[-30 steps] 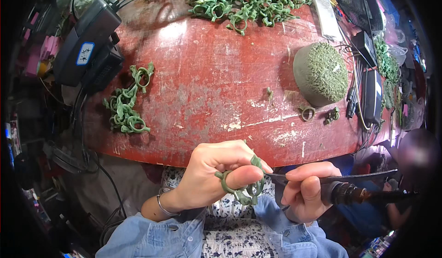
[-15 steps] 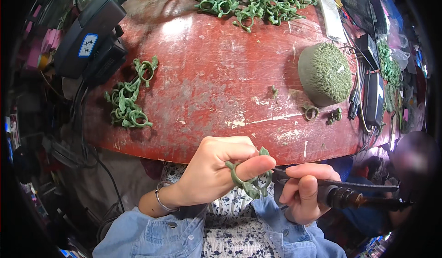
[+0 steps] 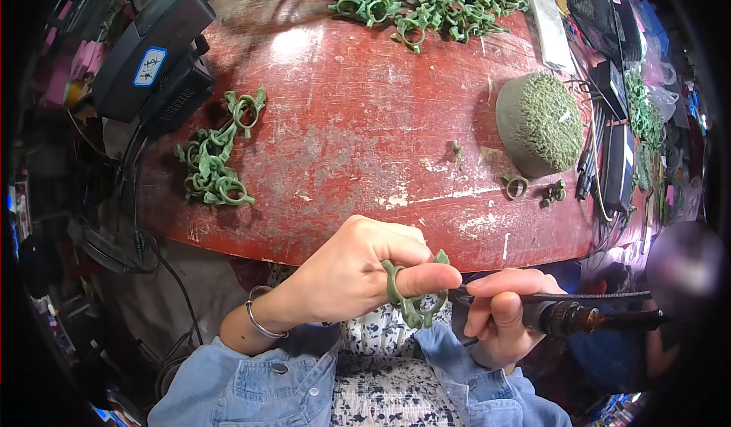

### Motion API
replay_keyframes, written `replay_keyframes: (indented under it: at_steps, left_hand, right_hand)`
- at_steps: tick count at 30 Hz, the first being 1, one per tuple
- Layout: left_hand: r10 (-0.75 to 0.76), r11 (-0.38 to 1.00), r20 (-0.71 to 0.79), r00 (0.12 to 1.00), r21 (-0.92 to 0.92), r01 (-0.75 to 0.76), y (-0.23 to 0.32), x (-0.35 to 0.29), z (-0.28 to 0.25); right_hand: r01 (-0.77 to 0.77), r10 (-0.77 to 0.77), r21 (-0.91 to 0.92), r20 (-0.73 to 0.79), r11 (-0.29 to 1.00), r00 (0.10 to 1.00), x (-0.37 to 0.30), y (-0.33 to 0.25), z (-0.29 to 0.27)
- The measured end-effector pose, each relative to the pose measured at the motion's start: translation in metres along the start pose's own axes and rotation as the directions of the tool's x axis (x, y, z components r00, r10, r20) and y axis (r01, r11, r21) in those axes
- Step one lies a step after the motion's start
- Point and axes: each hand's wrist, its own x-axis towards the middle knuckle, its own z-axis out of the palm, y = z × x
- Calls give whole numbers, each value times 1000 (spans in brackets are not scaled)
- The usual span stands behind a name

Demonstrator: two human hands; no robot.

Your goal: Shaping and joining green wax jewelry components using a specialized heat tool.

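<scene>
Pinched between the thumb and fingers of my left hand point(image 3: 365, 267) is a green wax-like ring piece point(image 3: 415, 313) with leaf-like ends, in front of the table's near edge. My right hand point(image 3: 506, 313) is closed around a dark pen-shaped tool point(image 3: 567, 316), whose thick end points right. Its thin tip reaches toward the ring piece beside my left thumb; I cannot tell whether they touch. On the red table point(image 3: 335, 175), a small cluster of similar green ring pieces point(image 3: 209, 164) lies at the left, and a large heap of green ring pieces point(image 3: 434, 4) at the far side.
A round block point(image 3: 541, 126) with a rough green top stands at the right, near a single ring point(image 3: 515, 188) and a few green scraps point(image 3: 554, 192). Black electrical devices point(image 3: 156, 61) occupy the far left. Cables and a black adapter point(image 3: 618, 164) line the right edge.
My left hand and the ring piece have shifted slightly, with the wrist a little higher. The tool in my right hand has moved slightly up and left. Both grips stay the same.
</scene>
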Motion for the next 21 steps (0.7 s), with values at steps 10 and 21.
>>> replay_keyframes:
  at_steps: [10, 21]
  left_hand:
    - [-57, 998, 69, 996, 26, 55, 3, 0, -4]
    - [-33, 999, 47, 998, 1, 33, 6, 3, -1]
  right_hand:
    - [128, -124, 155, -40, 979, 992, -2, 13, -1]
    - [-56, 112, 186, -310, 981, 944, -13, 9, 8]
